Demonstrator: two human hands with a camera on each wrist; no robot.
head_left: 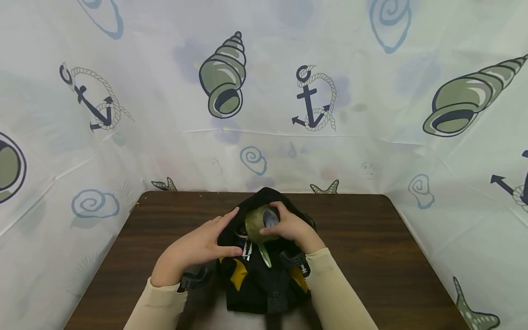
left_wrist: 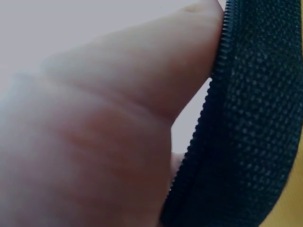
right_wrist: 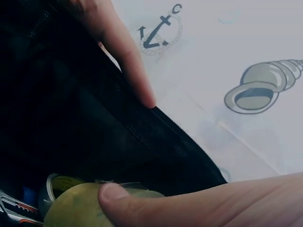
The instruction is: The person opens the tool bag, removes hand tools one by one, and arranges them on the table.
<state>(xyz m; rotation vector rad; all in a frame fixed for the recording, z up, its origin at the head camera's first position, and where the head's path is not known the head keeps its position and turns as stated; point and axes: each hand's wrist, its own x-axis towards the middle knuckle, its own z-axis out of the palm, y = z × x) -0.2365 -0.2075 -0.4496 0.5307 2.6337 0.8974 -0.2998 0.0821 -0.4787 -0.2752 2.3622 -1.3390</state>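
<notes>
Slim green item [head_left: 265,256] pokes over bag's [head_left: 251,295] near lip; could snag or drop. Left hand [head_left: 194,247], fingers spread, props zip edge [left_wrist: 203,142]; slackening may collapse it. Right hand [head_left: 292,227] pinches olive round item [head_left: 253,224] in bag's opening; off-center grip might slip.

right wrist view cuts off olive object [right_wrist: 73,205]; left fingers [left_wrist: 142,66] blurred

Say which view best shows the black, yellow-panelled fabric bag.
The head view, framing the bag almost whole, yellow panels included. The left wrist shows only a zippered edge and yellow sliver; the right wrist, dark interior and rim.
</notes>
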